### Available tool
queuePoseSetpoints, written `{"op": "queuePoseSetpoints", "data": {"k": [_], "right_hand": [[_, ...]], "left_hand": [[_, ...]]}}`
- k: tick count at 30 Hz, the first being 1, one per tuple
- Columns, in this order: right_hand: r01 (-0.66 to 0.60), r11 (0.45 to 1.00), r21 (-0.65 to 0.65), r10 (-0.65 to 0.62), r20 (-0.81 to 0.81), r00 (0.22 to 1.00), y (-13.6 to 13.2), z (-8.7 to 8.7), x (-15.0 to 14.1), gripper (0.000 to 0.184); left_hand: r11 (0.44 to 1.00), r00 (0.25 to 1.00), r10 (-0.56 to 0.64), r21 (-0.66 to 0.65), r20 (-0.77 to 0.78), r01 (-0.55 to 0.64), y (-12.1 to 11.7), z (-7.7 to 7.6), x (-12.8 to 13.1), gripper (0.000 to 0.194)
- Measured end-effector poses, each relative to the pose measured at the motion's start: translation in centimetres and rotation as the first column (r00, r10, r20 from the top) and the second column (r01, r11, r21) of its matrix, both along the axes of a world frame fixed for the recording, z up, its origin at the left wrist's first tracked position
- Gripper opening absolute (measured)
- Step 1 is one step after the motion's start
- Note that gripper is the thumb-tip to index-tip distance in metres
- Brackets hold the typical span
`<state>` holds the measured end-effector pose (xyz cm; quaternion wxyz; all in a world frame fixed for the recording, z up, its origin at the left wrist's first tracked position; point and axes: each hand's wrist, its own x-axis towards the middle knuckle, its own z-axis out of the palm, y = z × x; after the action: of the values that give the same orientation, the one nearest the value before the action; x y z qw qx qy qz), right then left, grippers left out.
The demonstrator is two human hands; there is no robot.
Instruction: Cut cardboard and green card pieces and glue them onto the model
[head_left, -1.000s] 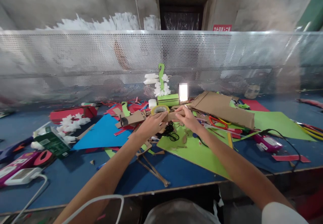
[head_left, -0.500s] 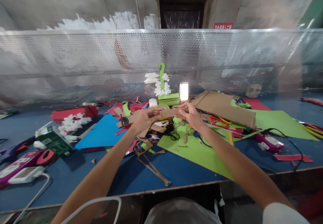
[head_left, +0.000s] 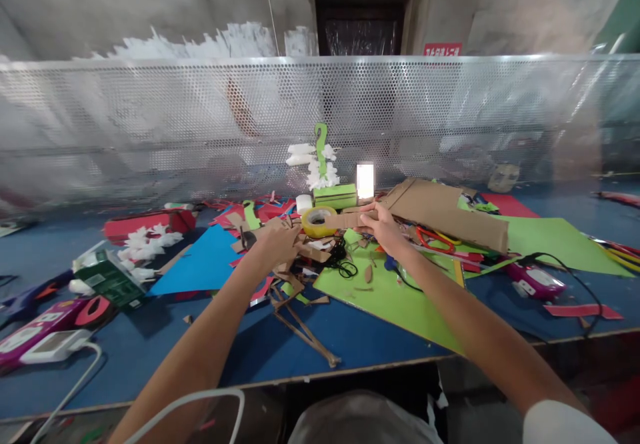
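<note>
My right hand [head_left: 384,226] pinches one end of a long brown cardboard strip [head_left: 349,219] and holds it level above the table. The strip's far end reaches a yellow tape roll [head_left: 319,221]. Lower and to the left, my left hand [head_left: 276,243] is curled over a heap of cardboard scraps [head_left: 307,252]; its fingers seem closed on one of the pieces. A black tangle of cord [head_left: 340,265] lies just below the strip, between my hands.
A green sheet [head_left: 385,294], a blue sheet [head_left: 200,264], a large cardboard piece [head_left: 445,212] and red scissors [head_left: 431,239] cover the blue table [head_left: 320,337]. A pink glue gun [head_left: 531,283] lies right, a green box [head_left: 106,279] left. A perforated metal screen [head_left: 150,124] stands behind.
My left hand has let go of the cardboard strip and dropped left onto the scraps. My right hand alone keeps the strip, and the tape roll now shows.
</note>
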<state>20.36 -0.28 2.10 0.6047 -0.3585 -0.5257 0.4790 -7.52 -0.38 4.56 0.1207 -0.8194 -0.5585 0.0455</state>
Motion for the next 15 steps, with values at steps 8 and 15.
{"op": "queuePoseSetpoints", "data": {"k": [8, 15], "right_hand": [[-0.032, 0.999, -0.035, 0.032, 0.017, 0.999, -0.2, 0.1, 0.1, 0.029], [-0.086, 0.996, -0.031, 0.087, 0.035, 0.996, -0.2, 0.1, 0.1, 0.022]], "left_hand": [[0.999, 0.999, -0.002, 0.036, 0.043, 0.001, 0.1, -0.7, -0.1, 0.054], [0.877, 0.829, -0.431, 0.382, 0.357, 0.291, 0.0, 0.5, -0.2, 0.042]]}}
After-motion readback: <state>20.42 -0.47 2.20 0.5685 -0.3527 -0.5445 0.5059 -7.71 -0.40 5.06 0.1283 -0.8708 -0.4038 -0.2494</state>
